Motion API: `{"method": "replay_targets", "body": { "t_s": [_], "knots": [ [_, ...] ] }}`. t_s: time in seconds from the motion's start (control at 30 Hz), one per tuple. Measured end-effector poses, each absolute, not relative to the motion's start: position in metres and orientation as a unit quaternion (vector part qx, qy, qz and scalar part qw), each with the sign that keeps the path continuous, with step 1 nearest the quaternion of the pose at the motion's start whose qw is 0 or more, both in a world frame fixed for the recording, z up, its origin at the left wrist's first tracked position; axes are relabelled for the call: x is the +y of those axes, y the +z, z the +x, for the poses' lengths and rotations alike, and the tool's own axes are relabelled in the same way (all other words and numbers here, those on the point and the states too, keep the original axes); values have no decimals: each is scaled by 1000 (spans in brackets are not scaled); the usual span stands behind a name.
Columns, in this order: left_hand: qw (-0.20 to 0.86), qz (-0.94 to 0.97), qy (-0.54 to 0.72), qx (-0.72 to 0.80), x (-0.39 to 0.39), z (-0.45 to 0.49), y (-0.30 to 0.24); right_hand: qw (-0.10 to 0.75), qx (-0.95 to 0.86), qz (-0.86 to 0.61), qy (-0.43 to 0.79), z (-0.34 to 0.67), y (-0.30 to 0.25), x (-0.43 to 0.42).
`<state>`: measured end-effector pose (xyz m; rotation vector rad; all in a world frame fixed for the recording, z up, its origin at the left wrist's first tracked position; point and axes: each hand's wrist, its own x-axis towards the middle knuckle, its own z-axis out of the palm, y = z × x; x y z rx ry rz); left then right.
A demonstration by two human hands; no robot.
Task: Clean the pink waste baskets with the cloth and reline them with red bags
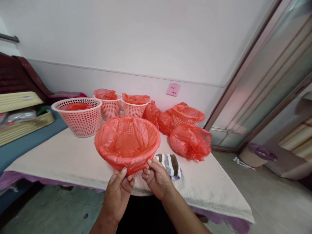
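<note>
In front of me on the table is a plastic basket lined with a red plastic bag (126,139), whose edge is folded out over the rim. My left hand (119,187) pinches the bag's overhang at the near side of the rim, thumb on top. Just to its right, my right hand (157,177) pinches the same overhang between thumb and fingers. The bag covers most of the basket, and little of the mesh wall shows below it. A folded striped cloth (170,165) lies close behind my right hand.
White mesh baskets holding red bags stand at the back: a large one (81,122) at left and two smaller ones (110,109). At right are a bag-covered basket (188,113) and a bulging red bag (190,141). A pink note (173,89) is on the wall; a bin (255,155) stands on the floor.
</note>
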<state>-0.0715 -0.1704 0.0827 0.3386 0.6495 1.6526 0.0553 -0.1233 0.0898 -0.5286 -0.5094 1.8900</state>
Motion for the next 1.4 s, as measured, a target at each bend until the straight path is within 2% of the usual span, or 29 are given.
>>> {"method": "replay_targets", "body": {
  "t_s": [0.17, 0.37, 0.67, 1.1, 1.4],
  "knots": [
    [642, 74, 711, 276, -170, -70, 84, 511, -218, -191, 810, 57, 90, -126],
    [689, 76, 680, 238, -169, -70, 87, 452, -278, -140, 836, 56, 89, -132],
    [701, 86, 660, 257, -173, -74, 85, 406, -350, -167, 828, 54, 78, -133],
    [668, 102, 688, 264, -176, -73, 85, 455, -323, -196, 807, 53, 72, -141],
    [608, 125, 720, 310, -177, -72, 82, 535, -277, -276, 749, 53, 91, -120]
  ]
}}
